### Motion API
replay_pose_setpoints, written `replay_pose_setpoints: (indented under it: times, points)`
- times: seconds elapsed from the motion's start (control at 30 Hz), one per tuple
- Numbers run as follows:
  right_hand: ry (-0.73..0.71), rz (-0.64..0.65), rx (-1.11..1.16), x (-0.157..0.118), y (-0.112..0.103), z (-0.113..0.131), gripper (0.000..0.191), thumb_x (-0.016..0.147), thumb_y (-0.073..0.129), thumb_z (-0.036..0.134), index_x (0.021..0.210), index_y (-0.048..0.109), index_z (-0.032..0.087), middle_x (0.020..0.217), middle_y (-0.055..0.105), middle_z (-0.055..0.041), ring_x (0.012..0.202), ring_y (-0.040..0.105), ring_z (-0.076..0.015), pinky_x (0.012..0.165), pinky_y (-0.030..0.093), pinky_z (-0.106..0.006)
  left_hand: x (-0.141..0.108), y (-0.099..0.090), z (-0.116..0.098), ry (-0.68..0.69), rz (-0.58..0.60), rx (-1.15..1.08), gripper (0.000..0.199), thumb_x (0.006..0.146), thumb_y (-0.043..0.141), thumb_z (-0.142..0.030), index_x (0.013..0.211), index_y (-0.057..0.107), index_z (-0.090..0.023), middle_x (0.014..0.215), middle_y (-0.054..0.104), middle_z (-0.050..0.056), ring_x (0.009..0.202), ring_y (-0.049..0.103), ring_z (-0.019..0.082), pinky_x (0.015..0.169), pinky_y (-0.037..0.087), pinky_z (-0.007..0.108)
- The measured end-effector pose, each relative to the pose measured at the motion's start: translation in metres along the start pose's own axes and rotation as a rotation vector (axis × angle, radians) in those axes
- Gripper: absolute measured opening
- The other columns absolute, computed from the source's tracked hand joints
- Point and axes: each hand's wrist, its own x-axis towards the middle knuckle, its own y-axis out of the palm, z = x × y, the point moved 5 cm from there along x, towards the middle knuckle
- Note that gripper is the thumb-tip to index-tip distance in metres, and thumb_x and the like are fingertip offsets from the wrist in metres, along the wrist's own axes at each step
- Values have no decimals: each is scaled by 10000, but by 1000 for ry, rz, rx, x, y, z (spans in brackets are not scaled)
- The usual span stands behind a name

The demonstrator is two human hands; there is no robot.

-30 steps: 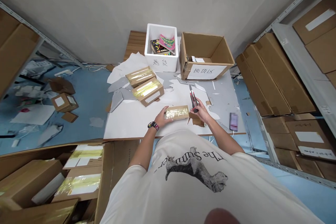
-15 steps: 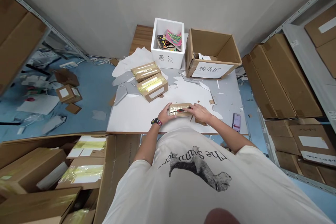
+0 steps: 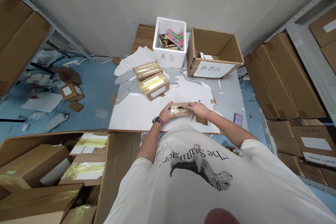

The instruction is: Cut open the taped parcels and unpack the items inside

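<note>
A small taped cardboard box point(image 3: 183, 112) lies near the front edge of the white-covered table point(image 3: 136, 115). Fingers of my left hand point(image 3: 166, 112) grip its left end; a patterned band is round that wrist. My right hand point(image 3: 198, 109) is over the right part of the box, closed round a slim dark tool with a red part point(image 3: 180, 107), which lies along the tape. Two taped boxes, one brown point(image 3: 147, 70) and one with a white label point(image 3: 154, 86), sit further back on the left.
Behind stand a white foam box point(image 3: 170, 58) with booklets and an open carton point(image 3: 215, 69). A phone point(image 3: 238, 119) lies at the table's right. A large carton of parcels point(image 3: 111, 168) is at the lower left. Shelves with boxes flank both sides.
The tool in my right hand has moved left along the tape on the small box. My left hand still holds the box's left end. The view has shifted slightly.
</note>
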Motion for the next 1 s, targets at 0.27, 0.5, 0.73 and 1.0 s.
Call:
replay_pose_setpoints:
  times: [0.27,0.5,0.73,1.0]
  points:
    - [-67,75,-56,21,-24,7,832,1034,536,35,1787,451,378,1230,753,-119,956,747,-261,863,486,-332,-2,-2,-4,-22,9,79,1179,718,989,-607,1735,461,-330,1562,701,83,1371,706,382,1159,573,476]
    - [-35,176,-120,10,-11,-30,760,953,639,51,1652,644,349,1136,780,-117,959,763,-270,854,478,-331,0,-4,-5,-32,20,124,1156,728,980,-614,1726,467,-336,1574,693,88,1364,709,379,1160,563,481]
    - [34,161,-154,-30,-7,-58,714,1020,577,101,1681,593,369,1247,772,-150,930,765,-259,832,478,-336,-1,-5,-3,-24,18,167,1120,748,956,-656,1716,478,-356,1527,721,78,1371,705,385,1158,564,495]
    - [108,206,-176,-75,5,-85,849,1002,528,76,1785,442,393,1260,756,-166,954,737,-290,830,466,-368,3,-4,-2,-22,34,217,1081,755,955,-644,1700,504,-376,1493,739,63,1368,709,386,1143,568,481]
